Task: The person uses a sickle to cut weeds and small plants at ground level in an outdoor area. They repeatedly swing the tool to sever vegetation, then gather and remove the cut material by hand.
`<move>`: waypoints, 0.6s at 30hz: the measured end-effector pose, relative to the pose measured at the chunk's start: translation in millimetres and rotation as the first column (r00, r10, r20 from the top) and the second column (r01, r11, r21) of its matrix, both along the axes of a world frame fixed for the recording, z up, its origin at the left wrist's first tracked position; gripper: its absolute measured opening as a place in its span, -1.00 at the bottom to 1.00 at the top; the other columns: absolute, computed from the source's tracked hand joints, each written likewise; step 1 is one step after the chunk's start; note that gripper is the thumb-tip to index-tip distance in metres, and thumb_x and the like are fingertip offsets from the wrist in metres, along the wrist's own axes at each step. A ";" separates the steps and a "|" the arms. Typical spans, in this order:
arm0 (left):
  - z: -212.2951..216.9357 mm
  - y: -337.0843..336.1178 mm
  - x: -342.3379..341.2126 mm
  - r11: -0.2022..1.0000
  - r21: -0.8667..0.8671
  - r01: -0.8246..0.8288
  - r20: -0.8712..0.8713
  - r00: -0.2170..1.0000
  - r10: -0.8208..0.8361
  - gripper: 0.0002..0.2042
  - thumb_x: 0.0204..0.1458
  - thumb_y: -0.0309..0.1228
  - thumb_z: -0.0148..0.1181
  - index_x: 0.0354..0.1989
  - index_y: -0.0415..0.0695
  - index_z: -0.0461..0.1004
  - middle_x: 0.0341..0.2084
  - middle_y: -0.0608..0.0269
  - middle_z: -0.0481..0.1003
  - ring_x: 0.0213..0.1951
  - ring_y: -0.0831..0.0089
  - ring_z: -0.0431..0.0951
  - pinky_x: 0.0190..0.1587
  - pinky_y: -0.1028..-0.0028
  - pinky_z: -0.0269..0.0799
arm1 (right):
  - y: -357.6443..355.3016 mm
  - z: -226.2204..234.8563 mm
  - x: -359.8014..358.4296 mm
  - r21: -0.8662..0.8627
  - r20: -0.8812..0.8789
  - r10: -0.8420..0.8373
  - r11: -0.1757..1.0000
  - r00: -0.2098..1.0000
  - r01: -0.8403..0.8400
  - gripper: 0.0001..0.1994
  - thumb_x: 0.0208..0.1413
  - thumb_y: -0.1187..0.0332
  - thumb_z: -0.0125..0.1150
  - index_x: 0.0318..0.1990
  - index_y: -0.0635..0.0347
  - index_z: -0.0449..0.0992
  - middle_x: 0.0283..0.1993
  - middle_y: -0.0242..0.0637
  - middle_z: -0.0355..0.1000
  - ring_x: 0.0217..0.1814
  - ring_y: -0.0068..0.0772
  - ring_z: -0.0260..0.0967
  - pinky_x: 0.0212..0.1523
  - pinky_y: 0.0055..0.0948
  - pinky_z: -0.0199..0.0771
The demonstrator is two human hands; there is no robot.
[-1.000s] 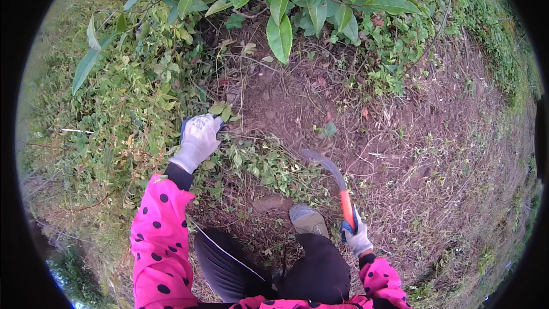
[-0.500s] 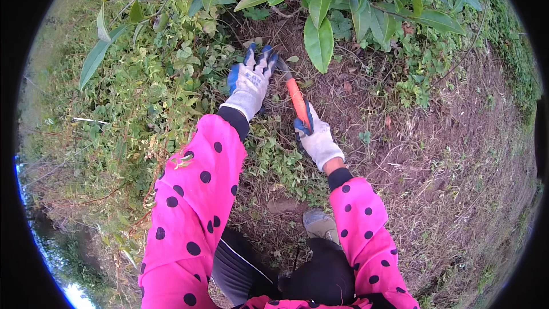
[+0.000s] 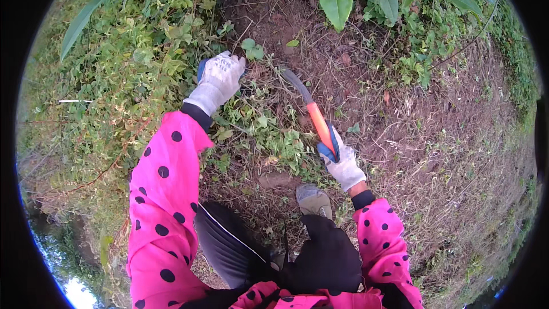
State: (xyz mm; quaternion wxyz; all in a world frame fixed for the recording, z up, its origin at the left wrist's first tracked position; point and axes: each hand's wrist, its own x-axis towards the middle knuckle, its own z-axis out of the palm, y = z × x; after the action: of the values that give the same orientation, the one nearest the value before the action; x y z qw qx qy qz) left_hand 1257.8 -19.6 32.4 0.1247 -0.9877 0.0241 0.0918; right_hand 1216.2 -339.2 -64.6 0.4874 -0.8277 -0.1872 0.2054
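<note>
My left hand (image 3: 222, 75), in a white glove with blue coating, is closed among the green weeds (image 3: 171, 40) at the edge of the bare soil. Its fingers curl downward, so whatever they grip is hidden. In my right hand (image 3: 343, 163), gloved alike, is a sickle (image 3: 322, 124) with an orange handle. The sickle's curved dark blade (image 3: 296, 84) points up and left, low over the soil and apart from my left hand. Loose cut weeds (image 3: 274, 137) lie between the two hands.
A leafy shrub (image 3: 335, 0) hangs over the far side. Brown soil with dry stems (image 3: 429, 166) spreads to the right. My shoe (image 3: 314, 199) stands near the cut weeds, with a flat stone-like patch (image 3: 279, 180) beside it. A thin white stick (image 3: 74, 101) lies left.
My left hand has gone from spread fingers to closed and moved left, away from the blade. My right hand has drawn the sickle back toward me and right, baring more of its blade.
</note>
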 end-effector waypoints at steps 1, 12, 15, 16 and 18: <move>-1.1 -12.9 -19.0 0.999 0.040 -0.020 -0.053 0.998 0.022 -0.50 -0.26 -0.24 0.23 -0.08 -0.15 0.34 -0.22 0.14 0.42 -0.09 0.20 0.40 -0.07 0.32 0.32 | -7.4 -3.4 -13.7 -0.021 0.089 0.005 1.000 0.996 -0.003 -0.40 -0.01 0.30 0.13 0.21 0.12 0.09 -0.07 0.04 0.35 -0.09 0.08 0.34 -0.11 -0.22 0.34; -22.7 6.7 -80.1 0.983 -0.173 -0.067 0.271 0.956 0.113 -0.46 -0.27 -0.32 0.24 -0.02 -0.13 0.29 -0.19 0.13 0.41 -0.07 0.12 0.35 0.00 0.26 0.26 | 17.6 -28.7 -4.7 -0.020 -0.211 -0.102 0.995 0.972 0.100 -0.42 -0.07 0.25 0.14 0.17 0.08 0.17 -0.14 0.09 0.35 -0.13 0.09 0.30 -0.11 -0.15 0.30; 2.5 -10.0 -125.2 0.985 -0.102 -0.137 -0.038 0.990 0.134 -0.39 -0.30 -0.33 0.25 0.04 -0.12 0.25 -0.12 0.11 0.37 -0.03 0.13 0.32 0.02 0.28 0.24 | -101.3 -44.7 -90.3 -0.233 -0.233 -0.152 0.968 0.960 0.097 -0.40 -0.09 0.24 0.19 0.15 0.13 0.18 -0.05 0.04 0.34 0.02 -0.03 0.29 -0.01 -0.28 0.30; 0.6 -12.4 -144.4 0.980 -0.078 -0.183 -0.028 0.983 0.182 -0.38 -0.32 -0.33 0.25 0.04 -0.12 0.24 -0.11 0.12 0.36 -0.01 0.14 0.31 0.02 0.28 0.23 | -99.4 -10.1 -99.4 -0.112 -0.347 -0.133 0.989 0.928 0.099 -0.41 -0.07 0.29 0.17 0.16 0.19 0.17 -0.05 -0.02 0.37 -0.02 -0.15 0.36 -0.03 -0.33 0.31; 1.0 -20.1 -149.8 0.984 0.016 -0.180 -0.005 0.984 0.180 -0.39 -0.30 -0.30 0.25 0.04 -0.15 0.25 -0.15 0.18 0.36 -0.01 0.25 0.32 -0.05 0.34 0.28 | -102.2 -2.5 -98.1 -0.103 -0.343 -0.140 0.988 0.929 0.111 -0.41 -0.06 0.39 0.14 0.19 0.22 0.13 -0.09 -0.05 0.40 -0.09 -0.34 0.39 -0.07 -0.44 0.32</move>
State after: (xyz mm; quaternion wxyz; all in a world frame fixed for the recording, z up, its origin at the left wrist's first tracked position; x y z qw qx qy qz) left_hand 1108.0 -39.6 33.4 0.1235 -0.9845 -0.0653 0.1062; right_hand 1118.2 -441.4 -67.1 0.4907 -0.8077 -0.0358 0.3250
